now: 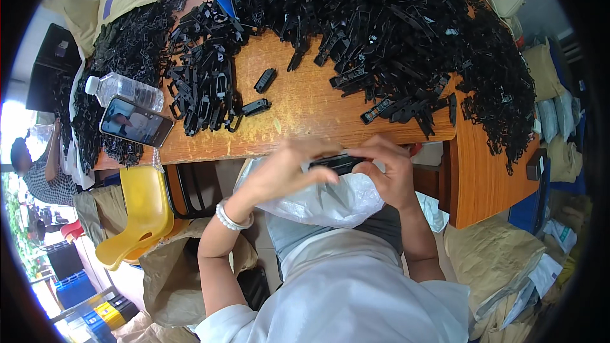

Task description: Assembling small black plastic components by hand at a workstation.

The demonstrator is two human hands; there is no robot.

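Above my lap, my right hand point(389, 168) pinches a small black plastic part point(341, 164) between thumb and fingers. The part is long and narrow; its exact kind does not show. My left hand point(293, 168), blurred by motion, is at the part's left end with thumb and fingers apart. Whether it touches the part I cannot tell. Under both hands a clear plastic bag point(311, 202) lies spread over my lap. On the wooden table point(254, 133) ahead, two similar black parts point(265, 80) lie apart from a large heap of black plastic pieces point(406, 32).
A phone point(136, 123) leans by a clear bottle point(130, 91) at the table's left. A yellow chair point(141, 209) stands left of me, a brown sack point(489, 257) at my right. Another person point(47, 168) is at the far left. Smaller black pieces point(502, 98) cover the right side.
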